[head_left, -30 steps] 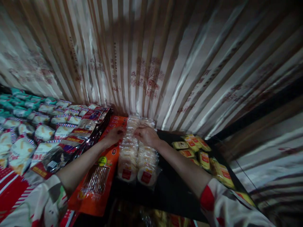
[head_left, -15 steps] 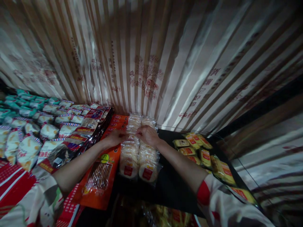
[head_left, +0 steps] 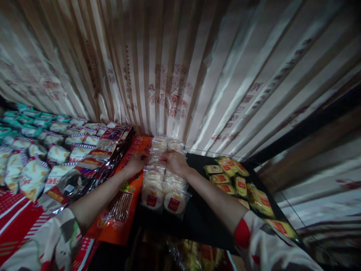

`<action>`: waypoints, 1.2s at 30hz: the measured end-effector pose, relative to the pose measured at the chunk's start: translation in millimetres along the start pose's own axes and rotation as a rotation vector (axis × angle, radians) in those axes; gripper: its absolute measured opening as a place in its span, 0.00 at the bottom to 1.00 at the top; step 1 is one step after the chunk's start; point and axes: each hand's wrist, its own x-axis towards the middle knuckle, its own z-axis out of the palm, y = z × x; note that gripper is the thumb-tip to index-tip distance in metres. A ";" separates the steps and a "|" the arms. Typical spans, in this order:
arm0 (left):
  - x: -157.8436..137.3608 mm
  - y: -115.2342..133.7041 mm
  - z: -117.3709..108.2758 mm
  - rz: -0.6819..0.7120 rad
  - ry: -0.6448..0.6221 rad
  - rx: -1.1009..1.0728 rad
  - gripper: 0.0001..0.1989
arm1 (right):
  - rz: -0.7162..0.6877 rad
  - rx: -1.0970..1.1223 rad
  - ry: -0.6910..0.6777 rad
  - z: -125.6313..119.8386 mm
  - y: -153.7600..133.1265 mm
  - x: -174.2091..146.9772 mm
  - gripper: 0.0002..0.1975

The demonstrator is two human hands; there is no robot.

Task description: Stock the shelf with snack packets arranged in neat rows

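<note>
Two side-by-side rows of clear-wrapped round crackers with red labels lie overlapped on a black surface. My left hand is at the left edge of these rows, fingers curled against a packet about midway along. Across from it, my right hand lies over the right-hand row, its thumb and fingertips pinched at the seam between the rows. Beneath my left forearm, an orange bag of brown sticks runs alongside the crackers. The exact grip of both hands is dim and partly hidden.
Dark red snack bags and white-and-teal packets fill the left. Yellow packets lie scattered at right. More yellow packets sit below the front edge. A pleated, printed curtain hangs close behind.
The view has shifted slightly. Both hands stay at the middle of the cracker rows, with my left fingers a little more curled over the packet edge.
</note>
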 end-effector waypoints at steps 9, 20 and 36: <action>-20.3 13.8 -14.5 0.068 -0.326 0.208 0.10 | -0.004 0.011 0.029 4.5 0.2 2.4 0.06; -12.4 1.2 3.1 0.046 -0.109 -0.024 0.12 | -0.050 -0.019 -0.054 -12.9 -11.5 -15.5 0.10; -36.7 0.9 -15.1 0.126 -0.195 0.190 0.06 | -0.023 -0.021 -0.067 -8.6 -16.5 -13.9 0.07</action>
